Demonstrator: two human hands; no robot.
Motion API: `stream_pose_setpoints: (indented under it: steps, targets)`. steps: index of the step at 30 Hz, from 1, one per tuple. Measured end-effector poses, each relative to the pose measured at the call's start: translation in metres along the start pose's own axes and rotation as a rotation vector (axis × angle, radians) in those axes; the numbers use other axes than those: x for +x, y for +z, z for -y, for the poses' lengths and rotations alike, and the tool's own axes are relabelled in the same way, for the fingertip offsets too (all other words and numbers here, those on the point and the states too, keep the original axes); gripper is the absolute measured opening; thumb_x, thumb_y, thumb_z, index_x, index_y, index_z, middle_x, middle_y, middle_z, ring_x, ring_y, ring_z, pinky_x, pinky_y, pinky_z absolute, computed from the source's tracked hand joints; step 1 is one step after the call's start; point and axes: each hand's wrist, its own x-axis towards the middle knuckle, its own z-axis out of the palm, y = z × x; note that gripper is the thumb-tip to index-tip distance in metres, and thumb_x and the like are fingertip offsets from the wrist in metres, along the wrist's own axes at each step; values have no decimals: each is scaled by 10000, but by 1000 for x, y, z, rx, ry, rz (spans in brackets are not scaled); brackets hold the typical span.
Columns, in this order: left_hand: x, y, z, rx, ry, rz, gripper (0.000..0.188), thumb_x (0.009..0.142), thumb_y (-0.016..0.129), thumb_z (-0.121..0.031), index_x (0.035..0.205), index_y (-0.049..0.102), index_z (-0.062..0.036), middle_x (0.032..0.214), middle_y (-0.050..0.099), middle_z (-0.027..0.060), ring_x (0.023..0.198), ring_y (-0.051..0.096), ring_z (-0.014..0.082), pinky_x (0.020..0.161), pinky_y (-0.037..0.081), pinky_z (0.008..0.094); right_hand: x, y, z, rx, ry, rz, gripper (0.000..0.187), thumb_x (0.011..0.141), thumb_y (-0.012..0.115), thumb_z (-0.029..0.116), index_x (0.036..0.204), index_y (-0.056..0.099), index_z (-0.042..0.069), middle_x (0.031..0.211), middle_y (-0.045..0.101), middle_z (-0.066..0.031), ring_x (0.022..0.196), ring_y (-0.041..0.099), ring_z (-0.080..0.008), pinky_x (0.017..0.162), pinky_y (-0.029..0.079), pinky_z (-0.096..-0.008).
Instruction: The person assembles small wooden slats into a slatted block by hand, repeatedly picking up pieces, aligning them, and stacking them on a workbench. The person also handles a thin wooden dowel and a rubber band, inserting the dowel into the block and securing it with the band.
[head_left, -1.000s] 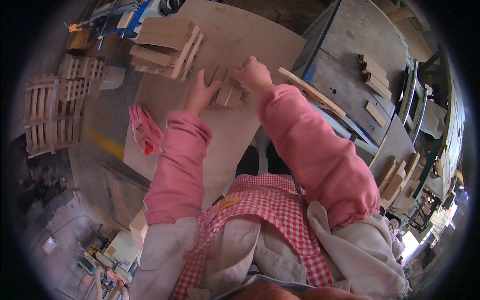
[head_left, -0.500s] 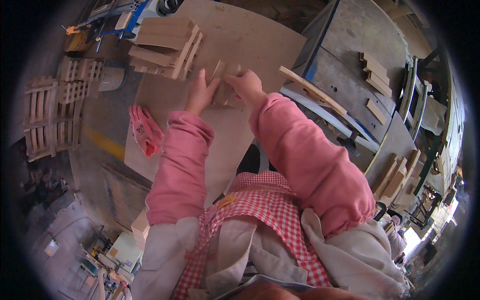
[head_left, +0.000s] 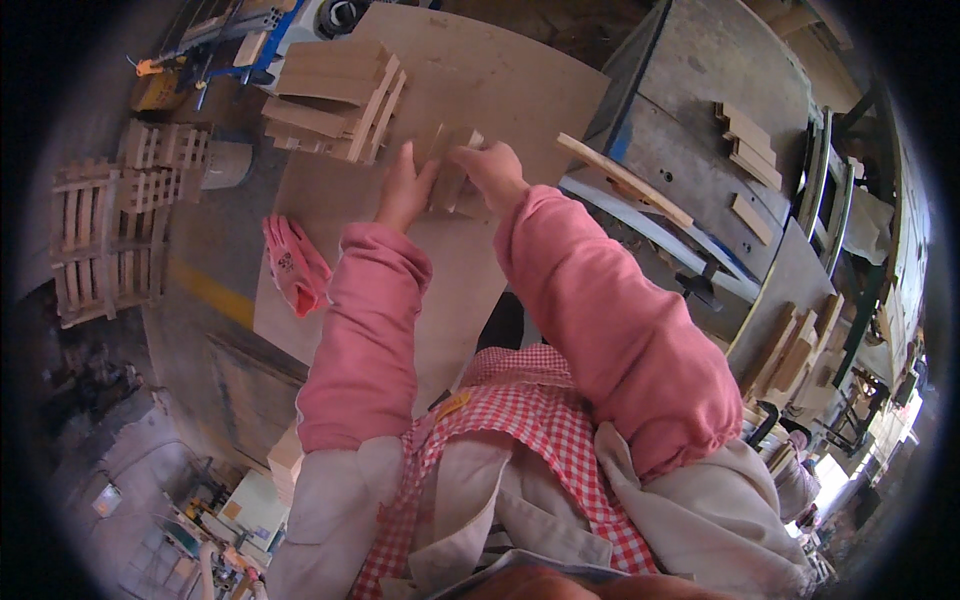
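Note:
Between my hands, short wooden boards (head_left: 449,188) stand close together, on edge, above a brown sheet-topped table (head_left: 470,265). My left hand (head_left: 405,187) grips them from the left, thumb pointing away from me. On the other side my right hand (head_left: 492,172) is closed round the right end of the boards, its fingertips curled over their top edge. The exact number of boards is hidden by the fingers. A stack of wooden boards (head_left: 325,75) lies just beyond my left hand, with several strips along its right side.
A pink glove (head_left: 295,268) lies at the table's left edge. To the right stands a grey metal machine table (head_left: 715,100), with a long wooden strip (head_left: 625,180) along its near side and small wood pieces (head_left: 750,145) on top. Slatted wooden pallets (head_left: 110,225) sit at far left.
The board in my right hand has shifted left and now sits closer against the piece by my left hand. The right hand has turned slightly over it.

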Motion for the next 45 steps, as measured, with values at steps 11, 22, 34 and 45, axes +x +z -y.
stream_pose_setpoints:
  steps: [11,22,34,45]
  targets:
    - [-85,-11,-117,-95,358,1,582,826,665,-149,1327,401,-13,1206,565,185,1148,534,331,948,428,412,-82,-67,21,-62,-459,-175,496,653,710,330,931,574,-57,738,602,-139,667,590,-222,625,484,-338]
    - [-128,7,-179,-517,208,507,347,830,710,-139,1138,591,-31,1038,644,40,941,601,127,804,500,299,-171,-170,3,232,-524,386,550,718,814,203,1161,551,10,888,528,-66,791,551,-142,705,486,-271]
    - [-138,17,-212,-554,209,748,410,763,736,-28,1150,601,-43,1065,630,21,990,576,115,863,471,293,-185,-207,-19,193,-734,274,374,741,774,95,1071,608,34,939,521,3,799,492,-75,711,430,-226]
    - [-148,16,-216,-605,177,748,383,789,739,-75,1145,601,-46,1039,636,15,962,581,105,840,479,286,-190,-208,-15,108,-932,172,437,684,823,166,1048,620,36,872,508,-25,741,522,-107,649,454,-235]
